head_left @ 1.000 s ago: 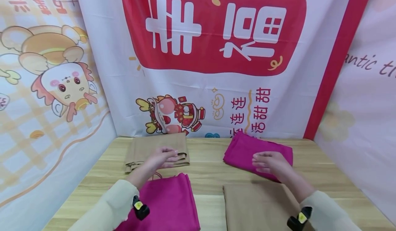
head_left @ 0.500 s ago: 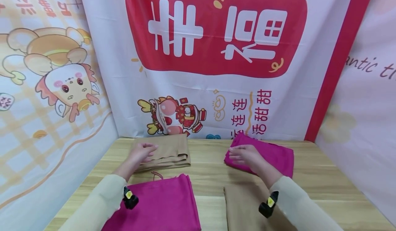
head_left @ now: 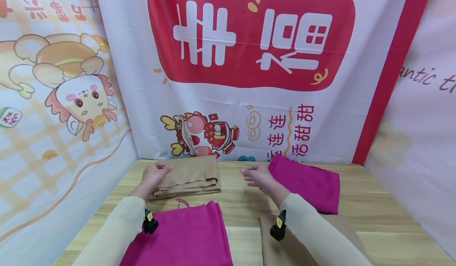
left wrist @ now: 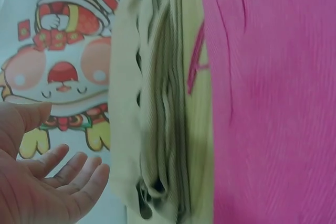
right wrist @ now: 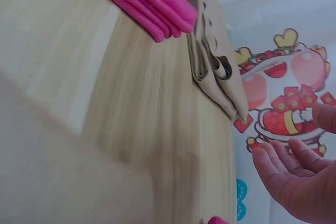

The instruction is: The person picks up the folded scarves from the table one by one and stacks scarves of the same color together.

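Note:
My left hand [head_left: 154,177] is over the left edge of a folded tan cloth [head_left: 194,169] at the back left. It holds nothing; in the left wrist view its thumb stands apart from its loosely bent fingers [left wrist: 79,182]. My right hand [head_left: 261,177] hovers above the table, between that tan cloth and a folded magenta cloth [head_left: 306,183] at the back right. Its fingers [right wrist: 294,161] are loosely bent and grip nothing. Nearer to me lie a second magenta cloth [head_left: 192,234] on the left and a second tan cloth [head_left: 279,250] on the right, partly hidden under my right arm.
The cloths lie on a light wood-grain table [head_left: 242,206]. A thin reddish cord [head_left: 182,202] sticks out behind the front magenta cloth. A printed white-and-red sheet [head_left: 246,99] hangs along the back edge, with printed sheets at both sides. Each sleeve bears a small black wrist device [head_left: 149,223].
My left hand has moved left from over the back tan cloth to its left edge. My right hand has moved left, off the back magenta cloth. The cloths stay in place.

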{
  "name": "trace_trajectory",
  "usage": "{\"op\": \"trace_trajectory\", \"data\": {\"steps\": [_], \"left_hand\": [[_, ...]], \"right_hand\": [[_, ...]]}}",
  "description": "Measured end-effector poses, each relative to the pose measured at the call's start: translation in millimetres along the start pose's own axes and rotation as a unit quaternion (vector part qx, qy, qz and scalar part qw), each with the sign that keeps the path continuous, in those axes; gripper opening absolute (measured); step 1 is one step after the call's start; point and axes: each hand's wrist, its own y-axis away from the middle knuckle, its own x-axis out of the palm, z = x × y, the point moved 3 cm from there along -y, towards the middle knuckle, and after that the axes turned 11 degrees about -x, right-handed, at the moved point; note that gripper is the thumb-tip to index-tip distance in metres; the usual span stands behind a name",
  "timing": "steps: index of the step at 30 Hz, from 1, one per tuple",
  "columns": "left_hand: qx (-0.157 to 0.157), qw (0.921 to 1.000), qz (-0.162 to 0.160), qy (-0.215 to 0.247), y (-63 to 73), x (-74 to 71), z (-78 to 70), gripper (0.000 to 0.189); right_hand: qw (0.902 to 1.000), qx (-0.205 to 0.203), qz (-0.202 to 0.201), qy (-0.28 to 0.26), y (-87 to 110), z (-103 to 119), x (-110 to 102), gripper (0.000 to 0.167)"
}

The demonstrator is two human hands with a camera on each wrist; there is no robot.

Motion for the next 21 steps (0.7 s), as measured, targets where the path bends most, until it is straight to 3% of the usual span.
{"op": "trace_trajectory", "data": {"steps": [7,16,21], "left_hand": [[-0.008,0.9989,-0.018,-0.042,-11.5,-5.9,10.3,0.061],[-0.013,0.9956,-0.021,-0.091,-25.3,-9.4,24.7,0.068],[-0.015,0.9937,-0.022,-0.109,-26.7,-8.8,32.3,0.068]], "right_hand": [[0.9982,-0.033,0.032,0.04,-16.2,11,31,0.037],[0.9991,-0.016,0.031,0.027,-37.4,6,66,0.028],[0.999,-0.029,0.017,0.029,-42.1,-2,77,0.035]]}}
